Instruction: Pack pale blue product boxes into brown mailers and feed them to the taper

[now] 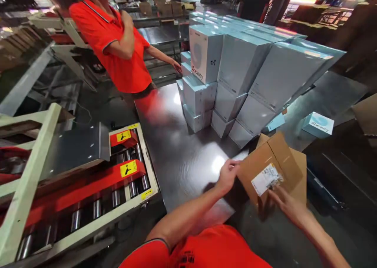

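Observation:
A brown cardboard box, tilted and partly blurred, is between my two hands at the table's near right side. Its face bears a white printed shipping label. My left hand is closed on the box's left edge, thumb and fingers together. At the lower edge of the label, the fingers of my right hand press against the box; their tips are partly hidden. Just beyond the box stands a large stack of pale blue cartons, piled in layers on the metal table.
A co-worker in a red shirt stands at the far left, one hand near the stack. On the left runs a roller conveyor with red guides. A single pale blue carton lies to the right, near a dark surface.

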`<action>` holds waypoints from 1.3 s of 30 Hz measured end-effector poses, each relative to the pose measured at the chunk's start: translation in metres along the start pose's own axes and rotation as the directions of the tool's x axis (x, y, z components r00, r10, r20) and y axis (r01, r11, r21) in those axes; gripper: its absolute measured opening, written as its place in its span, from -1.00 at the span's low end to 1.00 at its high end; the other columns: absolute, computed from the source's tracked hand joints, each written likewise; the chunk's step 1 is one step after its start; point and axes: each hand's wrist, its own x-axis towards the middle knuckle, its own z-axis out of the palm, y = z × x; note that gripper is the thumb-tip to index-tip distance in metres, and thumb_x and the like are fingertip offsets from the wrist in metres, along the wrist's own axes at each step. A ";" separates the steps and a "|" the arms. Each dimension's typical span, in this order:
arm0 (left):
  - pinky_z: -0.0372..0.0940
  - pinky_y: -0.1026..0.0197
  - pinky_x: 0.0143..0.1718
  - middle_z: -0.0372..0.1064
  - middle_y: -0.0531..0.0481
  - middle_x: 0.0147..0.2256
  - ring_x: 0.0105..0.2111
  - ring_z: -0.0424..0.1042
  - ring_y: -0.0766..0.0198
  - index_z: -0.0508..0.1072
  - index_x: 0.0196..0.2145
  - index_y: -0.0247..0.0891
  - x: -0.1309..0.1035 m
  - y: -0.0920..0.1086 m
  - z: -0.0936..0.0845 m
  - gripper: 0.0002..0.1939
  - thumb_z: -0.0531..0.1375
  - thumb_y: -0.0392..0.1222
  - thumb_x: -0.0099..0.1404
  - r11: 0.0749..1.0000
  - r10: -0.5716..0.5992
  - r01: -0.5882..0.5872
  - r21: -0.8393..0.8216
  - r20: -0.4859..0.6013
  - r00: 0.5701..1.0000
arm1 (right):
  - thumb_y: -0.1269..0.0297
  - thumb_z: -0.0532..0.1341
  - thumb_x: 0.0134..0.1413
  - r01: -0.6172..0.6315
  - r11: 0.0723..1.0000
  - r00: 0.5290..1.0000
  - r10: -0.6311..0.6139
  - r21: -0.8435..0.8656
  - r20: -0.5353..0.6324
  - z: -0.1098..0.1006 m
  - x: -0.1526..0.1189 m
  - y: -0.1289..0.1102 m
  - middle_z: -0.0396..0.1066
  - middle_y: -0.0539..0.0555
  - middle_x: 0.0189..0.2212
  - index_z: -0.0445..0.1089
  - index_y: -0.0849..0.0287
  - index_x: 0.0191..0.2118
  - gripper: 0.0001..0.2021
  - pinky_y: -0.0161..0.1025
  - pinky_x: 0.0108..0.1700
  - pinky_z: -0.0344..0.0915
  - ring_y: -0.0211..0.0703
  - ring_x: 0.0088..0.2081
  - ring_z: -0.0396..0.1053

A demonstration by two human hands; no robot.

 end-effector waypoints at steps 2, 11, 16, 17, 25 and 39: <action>0.40 0.09 -0.16 0.55 -0.17 -0.12 -0.19 0.52 0.12 0.35 -0.28 -0.21 -0.039 0.014 -0.034 -0.82 0.09 -0.06 0.26 0.955 0.052 -0.082 -0.286 -0.110 0.993 | -0.26 0.23 -0.03 -0.007 0.993 0.978 0.031 0.117 -0.205 -0.014 0.030 -0.042 0.35 0.28 0.18 0.25 0.01 0.25 -0.23 0.32 0.18 0.22 0.38 0.15 0.34; 0.38 0.10 -0.16 0.51 0.04 -0.38 -0.28 0.50 0.14 0.45 -0.48 -0.19 -0.148 0.002 -0.151 -0.91 0.21 -0.14 0.09 0.903 0.114 -0.389 -0.181 -0.773 0.625 | -0.10 0.36 -0.07 0.305 0.696 0.935 -0.347 0.650 -0.067 0.051 0.039 -0.216 0.24 0.14 0.22 0.15 0.03 0.19 -0.26 0.13 0.33 0.09 0.12 0.24 0.20; 0.26 -0.06 0.17 0.55 -0.09 -0.05 0.11 0.41 -0.01 0.59 -0.19 -0.19 -0.142 -0.026 -0.176 -0.62 0.14 0.09 0.24 0.958 0.262 -0.257 0.127 -0.750 0.607 | -0.13 0.41 -0.12 0.372 0.664 0.782 -0.600 0.649 0.165 0.123 0.022 -0.185 -0.23 0.25 0.45 -0.25 0.04 0.43 0.13 0.14 0.42 -0.11 0.17 0.43 -0.16; 0.19 -0.09 0.24 0.50 -0.12 0.05 0.22 0.30 -0.04 0.60 -0.13 -0.18 -0.145 -0.030 -0.174 -0.59 0.13 0.12 0.27 0.946 0.323 -0.241 0.215 -0.626 0.709 | -0.13 0.41 -0.11 0.394 0.682 0.797 -0.588 0.616 0.140 0.132 0.025 -0.176 -0.28 0.27 0.46 -0.27 0.05 0.44 0.15 0.17 0.43 -0.13 0.18 0.44 -0.21; 0.35 -0.12 0.07 0.42 -0.22 0.02 -0.01 0.45 -0.01 0.43 0.02 -0.24 -0.120 -0.022 -0.183 -0.45 0.28 0.12 0.16 0.951 0.157 0.056 0.306 -0.628 0.762 | 0.12 0.11 0.34 0.587 0.539 0.629 -0.773 0.604 0.077 0.121 0.016 -0.131 0.38 0.17 0.18 0.43 0.04 0.02 -0.73 0.18 0.37 0.06 0.01 0.36 0.09; 0.12 -0.07 0.31 0.41 -0.16 0.17 0.28 0.22 -0.10 0.51 0.04 -0.20 -0.194 -0.103 -0.211 -0.31 0.35 0.17 -0.01 0.968 0.078 0.073 0.240 -0.567 0.820 | -0.16 0.16 0.11 0.231 0.816 0.774 -0.484 0.530 0.407 0.148 0.077 -0.196 0.53 0.13 -0.27 0.50 0.19 -0.22 -0.53 -0.09 -0.08 0.34 -0.06 -0.23 0.42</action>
